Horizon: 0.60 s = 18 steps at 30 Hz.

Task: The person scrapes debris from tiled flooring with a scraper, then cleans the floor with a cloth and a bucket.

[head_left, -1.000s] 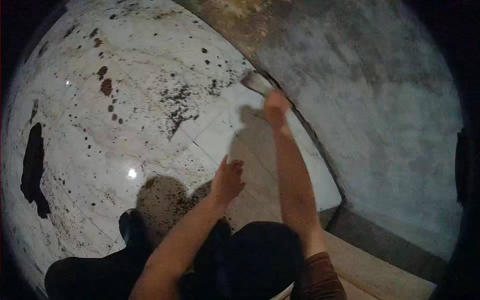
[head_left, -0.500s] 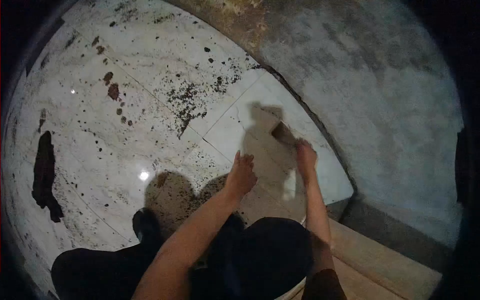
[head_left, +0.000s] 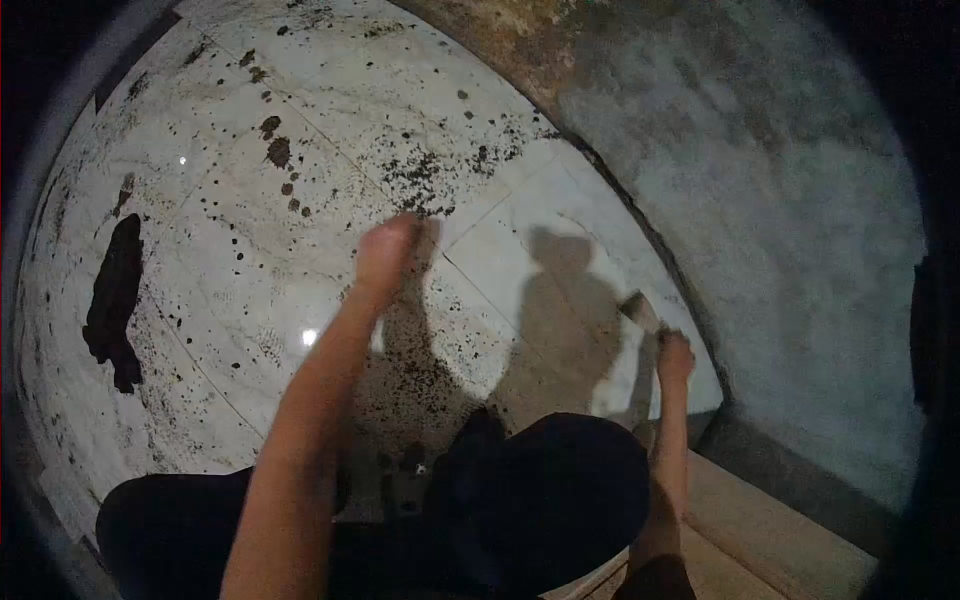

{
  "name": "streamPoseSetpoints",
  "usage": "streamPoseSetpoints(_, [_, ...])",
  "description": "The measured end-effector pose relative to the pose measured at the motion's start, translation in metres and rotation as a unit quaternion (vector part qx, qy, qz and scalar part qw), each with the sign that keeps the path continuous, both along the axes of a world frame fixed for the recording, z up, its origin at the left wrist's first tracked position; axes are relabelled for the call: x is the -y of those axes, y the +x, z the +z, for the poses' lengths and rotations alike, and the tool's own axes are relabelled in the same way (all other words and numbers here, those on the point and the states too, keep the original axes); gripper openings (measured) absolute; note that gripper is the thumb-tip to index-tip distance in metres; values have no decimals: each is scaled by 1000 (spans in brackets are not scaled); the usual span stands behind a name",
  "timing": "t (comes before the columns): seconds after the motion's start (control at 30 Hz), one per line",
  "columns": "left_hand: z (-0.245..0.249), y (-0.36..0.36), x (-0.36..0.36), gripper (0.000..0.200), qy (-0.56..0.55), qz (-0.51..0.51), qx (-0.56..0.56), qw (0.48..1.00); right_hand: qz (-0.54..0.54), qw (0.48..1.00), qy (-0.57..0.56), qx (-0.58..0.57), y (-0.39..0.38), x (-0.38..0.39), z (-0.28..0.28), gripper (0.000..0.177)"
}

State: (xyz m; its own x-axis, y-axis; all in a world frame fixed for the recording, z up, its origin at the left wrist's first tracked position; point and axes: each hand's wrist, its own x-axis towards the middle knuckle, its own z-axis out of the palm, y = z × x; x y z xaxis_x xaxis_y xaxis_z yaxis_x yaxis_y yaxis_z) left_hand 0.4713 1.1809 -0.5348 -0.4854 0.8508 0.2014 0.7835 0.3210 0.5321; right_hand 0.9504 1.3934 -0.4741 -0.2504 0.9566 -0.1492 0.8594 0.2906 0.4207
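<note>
Closed around the handle of a scraper (head_left: 640, 311), my right hand (head_left: 675, 354) is over the pale tiles near the wall on the right. The scraper's flat blade points up and left. My left hand (head_left: 390, 248) is closed and reaches to the lower edge of a patch of dark crumbs (head_left: 418, 178) on the tiled floor (head_left: 540, 200). What its fingers hold, if anything, is hidden.
A dark crumpled cloth-like piece (head_left: 115, 300) lies at the far left. Brown stains (head_left: 278, 152) mark the upper tiles. A grey wall (head_left: 760, 220) borders the right side, and a wooden board (head_left: 770, 510) is at the lower right. My knees are at the bottom.
My left hand has moved up and left to the dark crumbs, and its fingers have closed. My right hand has moved down and right with the scraper. The view has shifted a little.
</note>
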Motion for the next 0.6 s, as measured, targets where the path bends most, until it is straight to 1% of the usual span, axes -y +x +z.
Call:
streamPoseSetpoints(0.03, [17,-10,6,11,48,16,72,996,-19,999,-24,10,25,16,6,24])
streamPoseSetpoints(0.07, [12,-23,9,10,-21,45,-14,999,-42,998,-48,17,40,31,15,25])
streamPoseSetpoints(0.1, [3,-36,11,11,-10,51,-46,998,-58,997,-55,11,41,41,16,25])
streamPoseSetpoints(0.13, [-1,-43,13,9,-39,62,-75,994,-73,994,-75,-10,36,50,15,25])
streamPoseSetpoints(0.17, [2,-47,13,9,-45,51,-80,995,-84,991,-96,-30,36,58,12,27])
streamPoseSetpoints(0.2, [5,-51,15,10,-24,42,-138,989,81,993,13,-82,66,63,-28,28])
streamPoseSetpoints(0.23, [7,-52,17,11,-3,34,-193,981,-2,997,-31,-77,41,64,-29,29])
streamPoseSetpoints(0.27, [7,-55,19,11,-9,30,-194,980,68,995,-35,-58,15,75,-22,27])
streamPoseSetpoints(0.33, [8,-57,21,12,-113,-26,-198,973,67,991,-91,-77,-16,68,-48,32])
streamPoseSetpoints(0.37, [13,-53,22,12,-116,-23,-195,974,58,992,-89,-72,-47,75,-43,31])
streamPoseSetpoints(0.4, [19,-47,19,15,-154,-35,-203,966,52,993,-83,-65,-79,79,-37,31])
streamPoseSetpoints(0.43, [20,-39,15,19,-188,-47,-206,959,90,992,-59,-65,-92,77,-52,31])
streamPoseSetpoints(0.47, [14,-33,15,19,-183,-40,-195,963,74,986,-109,-104,-123,80,-30,31])
streamPoseSetpoints(0.53, [4,-27,21,22,-148,-74,-282,945,121,980,-76,-139,-155,71,-46,31])
streamPoseSetpoints(0.6, [4,-18,27,23,-156,-64,-260,951,132,976,-84,-150,-193,63,-58,30])
